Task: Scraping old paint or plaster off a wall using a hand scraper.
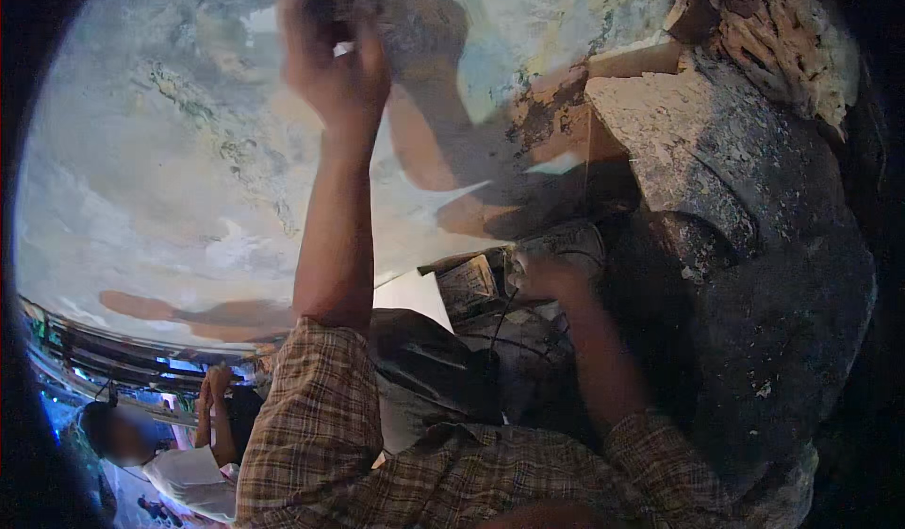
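Raised high against the pale, patchy plastered surface (233, 126) is my left hand (339, 55), blurred, with its fingers bent near a dark shape. Whether that shape is a held object or shadow cannot be told. Lower and to the right, my right hand (555, 274) has its fingers bent at a small pale grey thing (518, 269), whose kind is unclear. A thin dark cord (500, 320) hangs just below these fingers. Both arms wear brown plaid sleeves. Dark shadows of an arm and hand fall across the plaster.
Rough, broken masonry (707, 126) stands at the right, with a crumpled brown material (778, 41) above it. A box-like thing bearing writing (470, 281) lies left of my right hand. Another person in a white shirt (191, 483) is at the lower left, near long horizontal slats (85, 359).
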A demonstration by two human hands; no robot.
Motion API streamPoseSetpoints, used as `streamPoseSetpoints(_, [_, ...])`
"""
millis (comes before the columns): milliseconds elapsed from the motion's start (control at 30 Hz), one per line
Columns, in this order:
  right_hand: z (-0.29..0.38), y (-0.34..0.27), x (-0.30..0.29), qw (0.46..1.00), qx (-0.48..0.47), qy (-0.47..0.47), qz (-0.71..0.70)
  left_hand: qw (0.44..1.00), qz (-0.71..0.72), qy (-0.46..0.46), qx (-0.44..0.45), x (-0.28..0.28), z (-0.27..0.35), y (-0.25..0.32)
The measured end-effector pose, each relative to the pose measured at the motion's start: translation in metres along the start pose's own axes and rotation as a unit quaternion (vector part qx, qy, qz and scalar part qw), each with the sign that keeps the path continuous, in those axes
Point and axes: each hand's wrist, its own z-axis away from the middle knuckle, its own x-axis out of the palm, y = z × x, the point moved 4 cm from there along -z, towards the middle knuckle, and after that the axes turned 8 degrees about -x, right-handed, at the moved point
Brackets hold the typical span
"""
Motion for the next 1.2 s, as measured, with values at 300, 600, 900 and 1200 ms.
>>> streamPoseSetpoints(300, [0.005,0.012,-0.005,0.999,-0.028,0.008,-0.014,0.984,0.010,-0.115,0.137,0.012,-0.068,0.003])
streamPoseSetpoints(600, [0.002,-0.007,-0.007,1.000,-0.003,-0.012,-0.014,0.904,-0.132,-0.372,0.164,0.030,-0.114,0.037])
streamPoseSetpoints(900, [-0.001,-0.006,-0.006,0.999,-0.034,-0.001,0.001,0.856,-0.154,-0.471,0.147,0.042,-0.111,0.035])
streamPoseSetpoints(1200, [0.004,-0.020,-0.015,0.999,-0.023,-0.027,-0.015,0.864,-0.143,-0.456,0.161,0.037,-0.125,0.047])
